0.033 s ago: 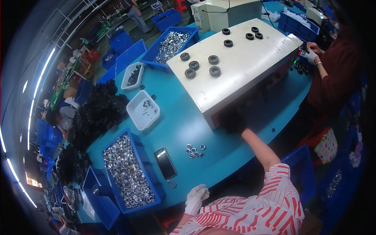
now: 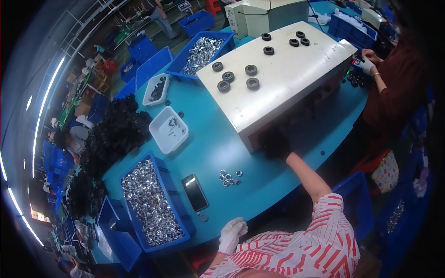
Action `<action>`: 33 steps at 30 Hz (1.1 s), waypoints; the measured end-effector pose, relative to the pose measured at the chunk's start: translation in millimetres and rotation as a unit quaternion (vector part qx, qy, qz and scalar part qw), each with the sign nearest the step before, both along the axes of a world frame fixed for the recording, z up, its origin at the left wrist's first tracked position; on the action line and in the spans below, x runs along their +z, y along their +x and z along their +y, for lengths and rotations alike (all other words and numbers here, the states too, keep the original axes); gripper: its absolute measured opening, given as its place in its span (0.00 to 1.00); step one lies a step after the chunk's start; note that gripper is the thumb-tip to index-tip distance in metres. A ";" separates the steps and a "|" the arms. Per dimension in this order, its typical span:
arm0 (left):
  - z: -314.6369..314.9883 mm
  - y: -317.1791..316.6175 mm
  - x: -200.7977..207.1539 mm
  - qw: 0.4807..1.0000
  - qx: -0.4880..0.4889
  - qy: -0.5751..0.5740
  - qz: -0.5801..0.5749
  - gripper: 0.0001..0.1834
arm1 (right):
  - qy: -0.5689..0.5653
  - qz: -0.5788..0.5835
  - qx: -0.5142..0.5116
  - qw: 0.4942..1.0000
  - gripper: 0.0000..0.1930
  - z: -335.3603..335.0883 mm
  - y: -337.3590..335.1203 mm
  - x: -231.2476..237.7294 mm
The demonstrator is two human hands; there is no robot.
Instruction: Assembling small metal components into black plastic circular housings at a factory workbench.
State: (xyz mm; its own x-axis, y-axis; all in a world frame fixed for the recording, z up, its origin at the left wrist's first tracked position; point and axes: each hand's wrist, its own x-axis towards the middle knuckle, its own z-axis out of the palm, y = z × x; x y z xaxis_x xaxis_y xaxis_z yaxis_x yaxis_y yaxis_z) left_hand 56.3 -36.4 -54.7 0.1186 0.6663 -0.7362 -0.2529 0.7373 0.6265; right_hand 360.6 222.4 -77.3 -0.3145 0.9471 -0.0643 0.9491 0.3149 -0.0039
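My left hand (image 2: 233, 230), in a white glove, is at the near table edge with its fingers curled closed. Whatever it may hold is hidden. My right forearm reaches to the front of a cream metal machine housing (image 2: 259, 92). There my right hand (image 2: 276, 144) shows only as a dark shape in shadow, its fingers and anything in them lost to sight. Between the hands, a small group of shiny metal rings (image 2: 229, 178) lies on the teal table (image 2: 259, 185). A dark phone (image 2: 195, 192) lies left of them. Several black rings (image 2: 252, 84) sit on top of the housing.
A blue bin (image 2: 183, 217) full of metal rings stands at the left, another (image 2: 228, 44) farther back. Two white trays (image 2: 183, 139) hold small dark parts. A black heap (image 2: 116, 129) covers the far left. At the right, a co-worker's gloved hand (image 2: 367, 66) handles small parts.
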 end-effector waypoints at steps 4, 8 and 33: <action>-6.1 6.3 3.9 0.999 -0.031 0.009 -0.016 0.21 | 0.258 0.270 0.055 0.926 0.16 -23.2 7.3 -30.1; -4.4 14.3 14.3 0.998 -0.061 0.010 -0.012 0.21 | -0.161 0.625 -0.155 0.748 0.21 -45.8 3.1 16.3; 0.5 18.2 25.5 0.993 -0.092 0.069 -0.033 0.22 | -0.055 0.886 -0.227 0.401 0.19 -105.5 19.5 -36.4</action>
